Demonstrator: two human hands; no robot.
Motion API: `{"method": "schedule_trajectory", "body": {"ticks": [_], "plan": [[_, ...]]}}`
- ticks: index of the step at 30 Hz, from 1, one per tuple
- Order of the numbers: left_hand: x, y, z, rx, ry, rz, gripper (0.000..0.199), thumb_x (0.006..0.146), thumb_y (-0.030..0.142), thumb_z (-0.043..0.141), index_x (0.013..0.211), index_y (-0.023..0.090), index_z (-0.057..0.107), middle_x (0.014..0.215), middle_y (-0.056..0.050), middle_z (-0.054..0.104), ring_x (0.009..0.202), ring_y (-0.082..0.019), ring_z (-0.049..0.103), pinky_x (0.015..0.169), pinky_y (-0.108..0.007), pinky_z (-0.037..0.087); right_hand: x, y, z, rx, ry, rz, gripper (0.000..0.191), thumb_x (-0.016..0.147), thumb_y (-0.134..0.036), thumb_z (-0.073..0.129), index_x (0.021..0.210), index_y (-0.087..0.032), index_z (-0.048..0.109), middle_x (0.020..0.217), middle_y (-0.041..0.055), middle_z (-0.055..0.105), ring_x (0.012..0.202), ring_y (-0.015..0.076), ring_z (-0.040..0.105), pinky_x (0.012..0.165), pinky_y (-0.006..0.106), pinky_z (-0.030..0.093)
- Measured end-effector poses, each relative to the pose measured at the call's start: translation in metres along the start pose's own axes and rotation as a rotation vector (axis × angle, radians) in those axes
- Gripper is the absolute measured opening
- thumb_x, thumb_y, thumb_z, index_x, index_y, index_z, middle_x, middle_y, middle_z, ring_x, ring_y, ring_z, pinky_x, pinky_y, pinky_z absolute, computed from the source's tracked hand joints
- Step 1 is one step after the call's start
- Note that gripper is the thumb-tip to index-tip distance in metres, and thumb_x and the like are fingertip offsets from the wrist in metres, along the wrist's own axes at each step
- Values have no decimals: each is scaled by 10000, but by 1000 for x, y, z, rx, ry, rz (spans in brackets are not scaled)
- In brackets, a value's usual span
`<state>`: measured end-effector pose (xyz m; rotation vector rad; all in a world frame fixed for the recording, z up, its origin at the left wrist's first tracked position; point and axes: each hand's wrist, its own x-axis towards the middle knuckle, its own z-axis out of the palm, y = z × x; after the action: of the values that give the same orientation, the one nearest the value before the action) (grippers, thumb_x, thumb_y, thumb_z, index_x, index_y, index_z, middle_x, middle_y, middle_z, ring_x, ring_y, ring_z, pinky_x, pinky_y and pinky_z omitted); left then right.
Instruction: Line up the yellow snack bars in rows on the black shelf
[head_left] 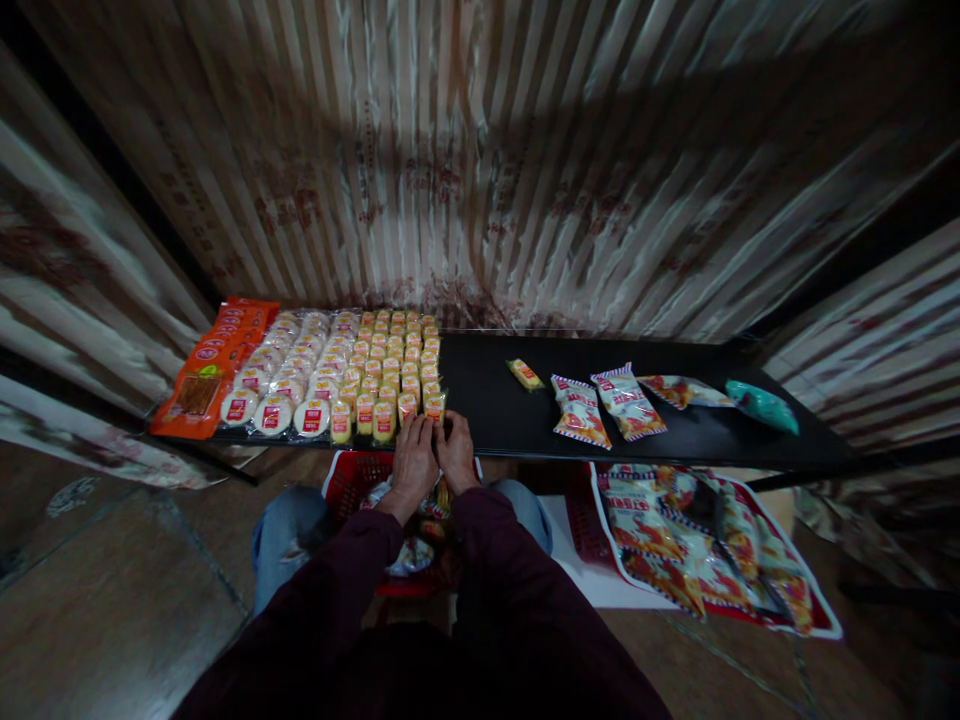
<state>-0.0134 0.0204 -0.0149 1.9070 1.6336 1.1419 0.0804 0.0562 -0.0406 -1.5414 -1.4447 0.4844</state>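
Rows of small yellow wrapped cakes (384,418) stand on the black shelf (495,420), beside rows of round white wrapped cakes (272,413). My left hand (415,462) is at the front edge, its fingertips against the bottom of the front yellow cakes. Close on its right, my right hand (457,455) touches the lower part of the front right-hand yellow cake (434,402). Both hands have their fingers closed in on these small packs. Below them, a red basket (341,490) between the knees holds more wrapped packs, partly hidden by the hands.
An orange packet (217,365) lies at the shelf's left end. A lone yellow cake (525,375), striped snack bags (628,402) and a green bag (761,406) lie further right. A second basket (825,618) full of bags stands below right. Striped cloth (480,180) hangs behind.
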Motion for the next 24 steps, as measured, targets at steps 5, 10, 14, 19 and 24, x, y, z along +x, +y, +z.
{"method": "schedule_trajectory", "body": {"ticks": [5, 10, 14, 19, 24], "plan": [[-5, -7, 5, 286, 8, 127, 443, 830, 73, 424, 1249, 66, 569, 1358, -200, 523, 1363, -285, 381, 1127, -495, 351, 1, -1, 1, -27, -7, -23, 270, 838, -258, 448, 1027, -132, 595, 996, 133, 627, 956, 227, 569, 903, 378, 470], [-13, -12, 5, 364, 55, 144, 471, 827, 79, 465, 1292, 111, 532, 1488, -183, 387, 1440, -316, 245, 1131, -530, 333, -4, -1, 6, -93, 32, -54, 348, 871, -278, 414, 1122, -103, 579, 1081, 163, 627, 1048, 244, 549, 962, 406, 443], [-12, -15, 7, 329, 41, 125, 489, 835, 75, 449, 1321, 88, 493, 1520, -205, 328, 1460, -307, 195, 1144, -515, 324, -5, 1, 9, -152, 0, -56, 473, 899, -294, 385, 1294, -58, 495, 1234, 198, 600, 1148, 262, 526, 1003, 427, 413], [-7, -21, 9, 277, 6, 107, 484, 851, 67, 392, 1326, 52, 487, 1506, -210, 359, 1460, -283, 201, 1161, -497, 309, -4, 5, 9, -204, -64, -80, 518, 923, -282, 329, 1367, -39, 440, 1275, 200, 598, 1174, 258, 534, 1027, 418, 394], [-1, -26, 8, 209, -27, 121, 527, 855, 44, 337, 1363, 92, 469, 1489, -173, 407, 1450, -242, 241, 1159, -489, 323, -3, 5, 10, -217, -74, -124, 497, 938, -276, 301, 1355, -61, 463, 1268, 181, 610, 1154, 247, 552, 1027, 409, 394]]}}
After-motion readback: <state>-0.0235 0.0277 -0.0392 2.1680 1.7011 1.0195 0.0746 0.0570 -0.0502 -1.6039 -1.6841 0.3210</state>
